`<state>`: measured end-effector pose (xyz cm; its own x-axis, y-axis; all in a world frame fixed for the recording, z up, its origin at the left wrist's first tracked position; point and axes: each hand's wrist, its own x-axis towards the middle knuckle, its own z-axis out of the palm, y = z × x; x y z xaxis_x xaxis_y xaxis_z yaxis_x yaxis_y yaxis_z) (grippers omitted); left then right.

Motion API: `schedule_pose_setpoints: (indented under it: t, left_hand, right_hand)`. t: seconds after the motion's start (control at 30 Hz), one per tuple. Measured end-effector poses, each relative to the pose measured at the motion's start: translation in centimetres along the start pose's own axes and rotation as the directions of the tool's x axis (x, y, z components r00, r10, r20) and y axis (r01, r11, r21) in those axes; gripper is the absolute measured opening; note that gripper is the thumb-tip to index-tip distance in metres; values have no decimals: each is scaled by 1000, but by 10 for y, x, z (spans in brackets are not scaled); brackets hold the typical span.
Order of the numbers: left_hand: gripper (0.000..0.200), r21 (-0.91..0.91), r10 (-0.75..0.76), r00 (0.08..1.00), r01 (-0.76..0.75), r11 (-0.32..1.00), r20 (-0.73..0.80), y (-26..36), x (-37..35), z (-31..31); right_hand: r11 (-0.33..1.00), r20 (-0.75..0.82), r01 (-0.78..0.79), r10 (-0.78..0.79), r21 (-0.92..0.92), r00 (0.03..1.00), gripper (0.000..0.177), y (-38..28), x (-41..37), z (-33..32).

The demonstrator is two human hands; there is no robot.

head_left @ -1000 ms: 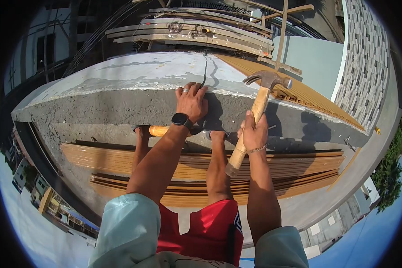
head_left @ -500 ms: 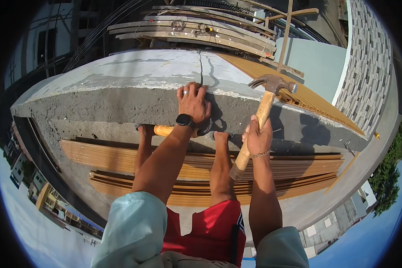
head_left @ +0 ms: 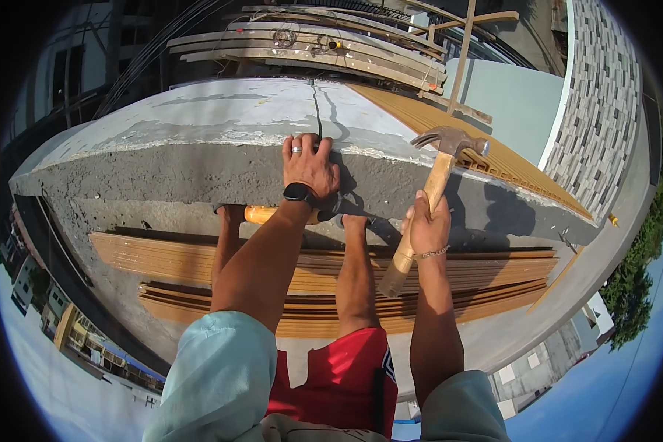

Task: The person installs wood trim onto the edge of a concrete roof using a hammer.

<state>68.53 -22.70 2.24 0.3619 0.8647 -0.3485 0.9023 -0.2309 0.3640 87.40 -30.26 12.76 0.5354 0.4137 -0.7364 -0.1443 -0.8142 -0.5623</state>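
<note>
My left hand point(head_left: 311, 168) rests at the top edge of a rough grey concrete wall point(head_left: 199, 173), fingers curled over the rim. A black cord point(head_left: 317, 110) on the wall's white face runs up to these fingers, which appear closed on it. My right hand point(head_left: 427, 227) grips a claw hammer point(head_left: 437, 180) by its wooden handle, the steel head raised above the edge to the right. Below my left wrist lies a tool with an orange-yellow handle point(head_left: 261, 214); its dark end is partly hidden by my forearm.
Brown grooved panels point(head_left: 162, 254) lie stacked by my bare feet. Another grooved panel point(head_left: 479, 158) covers the wall's outer face at right. Below it are wooden planks point(head_left: 272, 44), a post point(head_left: 462, 59) and a stone-patterned wall point(head_left: 597, 96). The wall edge drops away beyond.
The whole view has shifted slightly, so everything sits a little further left. My left hand stays at the wall's edge, and the hammer stays raised in my right hand.
</note>
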Motion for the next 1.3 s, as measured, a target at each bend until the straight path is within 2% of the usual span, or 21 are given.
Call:
schedule_pose_setpoints:
  t: [0.07,0.13,0.2,0.27,0.3,0.43,0.6,0.67,0.7,0.73,0.83,0.87,0.93,0.97,1.0,1.1,1.13,1.2,1.23,1.27,1.3]
  left_hand:
    - [49,5,4,1000,-4,1000,1,-3,0,0]
    - [49,-8,17,1000,-17,1000,-3,2,0,2]
    - [49,-8,-4,1000,4,1000,11,-1,1,1]
    - [49,12,-12,1000,12,1000,17,0,-2,4]
    - [50,12,-5,1000,5,1000,16,0,-2,2]
    - [50,22,13,1000,-13,1000,0,3,-3,1]
    - [51,30,22,1000,-21,999,-22,-1,0,1]
    - [51,40,27,999,-26,999,-20,2,0,1]
    - [50,43,8,1000,-9,999,6,4,-1,-1]
    - [49,53,-18,999,17,998,30,2,1,-2]
    - [49,49,5,1000,-5,999,13,-1,-3,4]
    - [49,43,22,1000,-21,999,-21,-2,0,3]
    - [48,70,33,999,-32,997,-15,2,0,1]
    - [48,83,14,1000,-15,996,11,2,2,0]
    - [47,96,-13,999,9,995,45,1,1,-1]
    - [47,79,19,1000,-19,997,10,1,-3,-1]
    - [48,84,36,999,-35,996,-22,0,0,-1]
    - [47,44,21,1000,-21,999,3,-1,3,1]
    - [47,71,7,1000,-8,997,12,0,4,0]
    - [46,96,-9,999,6,995,33,1,0,0]
    - [47,74,4,1000,-5,997,13,0,0,-1]
  right_hand:
    - [994,-43,90,-92,-59,995,24,9,0,3]
    - [934,66,36,-13,-357,998,22,13,11,-2]
    - [958,82,-37,62,-283,995,22,6,22,-10]
    - [968,-52,72,-87,-242,995,24,7,16,-23]
    - [988,-72,90,-99,-126,992,24,10,14,-28]
    - [947,14,-68,77,-312,997,20,4,27,-49]
    - [978,-128,151,-170,-147,977,23,10,28,-59]
    - [956,-42,-112,104,-271,994,21,8,39,-68]
    - [967,-36,-160,156,-198,987,21,-1,42,-71]
    - [969,-25,-150,148,-197,989,21,-1,46,-68]
    - [991,-170,104,-116,-79,979,22,20,37,-68]
    - [992,-178,104,-115,-73,977,22,23,39,-70]
    - [968,-45,-85,77,-236,996,20,17,46,-78]
    - [973,-46,-132,125,-191,991,20,12,48,-83]
    - [973,-38,-130,125,-192,991,20,15,49,-81]
    - [985,-165,134,-152,-111,975,21,38,42,-80]
    - [985,-174,135,-152,-106,973,21,38,43,-84]
    - [981,-72,-97,86,-168,994,19,25,49,-94]
    - [988,-102,-138,131,-63,986,19,5,39,-87]
    - [987,-93,-143,137,-68,986,19,14,37,-85]
    - [999,-135,13,-19,-48,991,20,29,36,-85]
